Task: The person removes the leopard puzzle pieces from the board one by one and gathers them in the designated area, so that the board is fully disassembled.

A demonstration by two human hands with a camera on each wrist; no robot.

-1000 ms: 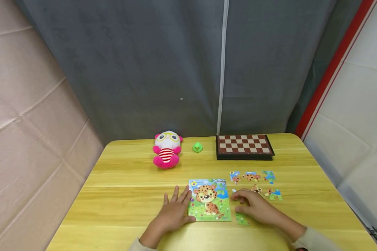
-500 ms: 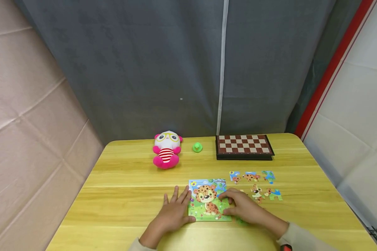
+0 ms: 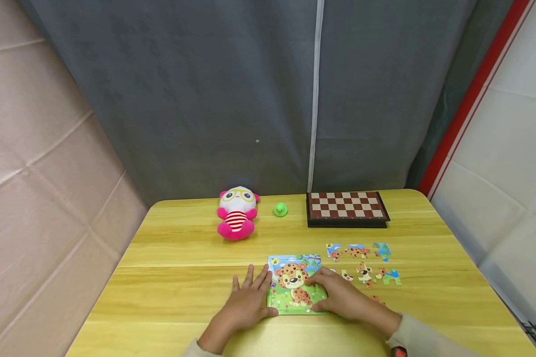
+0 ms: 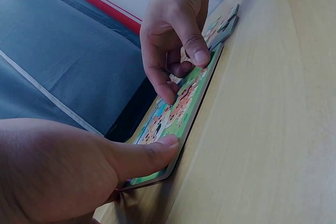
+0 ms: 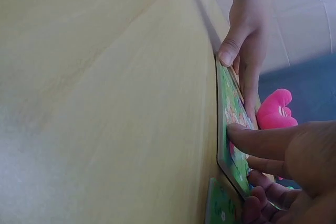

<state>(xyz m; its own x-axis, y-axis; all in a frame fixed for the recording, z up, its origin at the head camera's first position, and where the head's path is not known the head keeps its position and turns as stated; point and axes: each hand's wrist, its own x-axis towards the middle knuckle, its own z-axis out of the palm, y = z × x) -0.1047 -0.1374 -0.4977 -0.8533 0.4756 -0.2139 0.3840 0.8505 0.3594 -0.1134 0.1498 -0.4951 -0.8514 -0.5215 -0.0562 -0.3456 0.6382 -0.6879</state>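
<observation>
A square leopard-picture puzzle board (image 3: 291, 282) lies flat on the table in the head view. My left hand (image 3: 244, 303) rests with spread fingers at its left edge; the left thumb (image 4: 157, 153) lies on its near corner in the left wrist view. From the other side, my right hand (image 3: 343, 297) touches the board with its forefinger on the picture and its thumb near the front edge. Its other fingers (image 5: 260, 195) are bent beneath the palm in the right wrist view. No loose piece shows between thumb and forefinger.
Loose puzzle pieces (image 3: 365, 275) lie in rows right of the board, some partly hidden by my right hand. Toward the back of the wooden table (image 3: 183, 282) are a pink panda plush (image 3: 236, 218), a green rubber duck (image 3: 280, 209) and a checkered game board (image 3: 347, 209).
My right hand has moved left from beside the loose pieces onto the right part of the puzzle board, uncovering pieces of the middle row. My left hand has stayed in place.
</observation>
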